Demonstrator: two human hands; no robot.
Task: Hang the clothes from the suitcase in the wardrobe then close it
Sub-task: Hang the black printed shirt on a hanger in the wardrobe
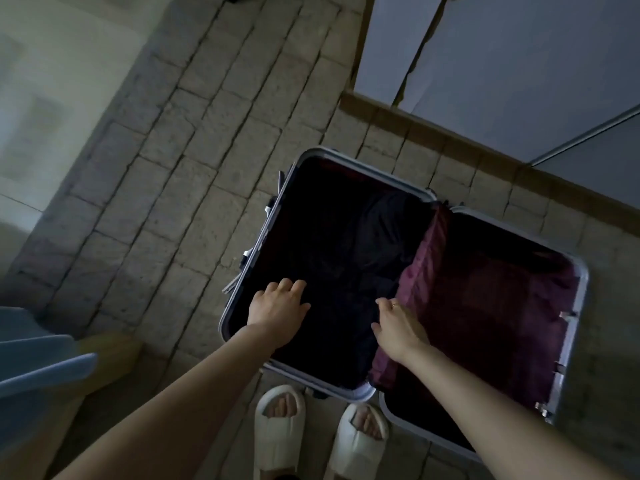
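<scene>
An open suitcase (585, 296) with a silver frame lies flat on the floor in front of me. Its left half holds dark clothes (346, 258), hard to tell apart in the dim light. The right half shows a maroon lining (485, 299). My left hand (277, 306) rests flat on the dark clothes near the left rim, fingers spread. My right hand (398, 327) lies at the middle hinge, fingers extended onto the dark fabric beside the maroon lining. The wardrobe (519, 64), with grey doors, stands at the upper right.
The floor (207, 150) is stone-patterned tile. My feet in white slippers (280, 431) stand just before the suitcase. A blue and wood piece of furniture (41, 368) sits at the lower left. A pale wall runs along the left.
</scene>
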